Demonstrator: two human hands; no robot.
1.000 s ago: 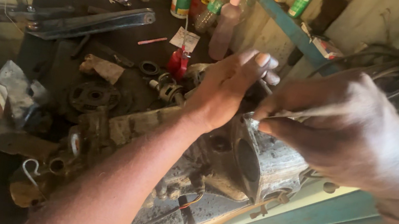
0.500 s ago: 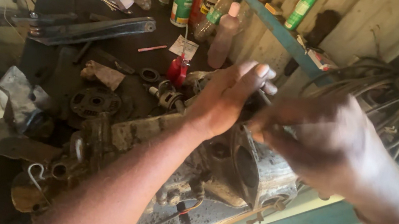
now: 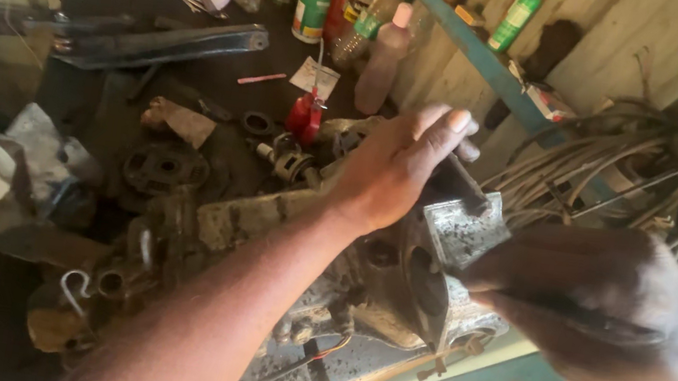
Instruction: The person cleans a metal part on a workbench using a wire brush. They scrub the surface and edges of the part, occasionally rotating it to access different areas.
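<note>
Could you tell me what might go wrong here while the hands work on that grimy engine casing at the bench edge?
The engine casing overhangs the bench edge, so it might tip off if the left hand lets go. The right hand looks dark and greasy, so its grip could slip. Loose cables hang close and could snag.

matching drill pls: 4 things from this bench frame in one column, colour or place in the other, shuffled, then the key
Things:
1. squeeze bottle
2. spray can
3. left hand
4. bundle of cables

Place or colour:
A. green, on the blue shelf
B. pale pink, standing on the dark bench
C. hanging at the wall, right
D. resting on top of the grimy engine block

Pairs: 1-B, 2-A, 3-D, 4-C
</note>
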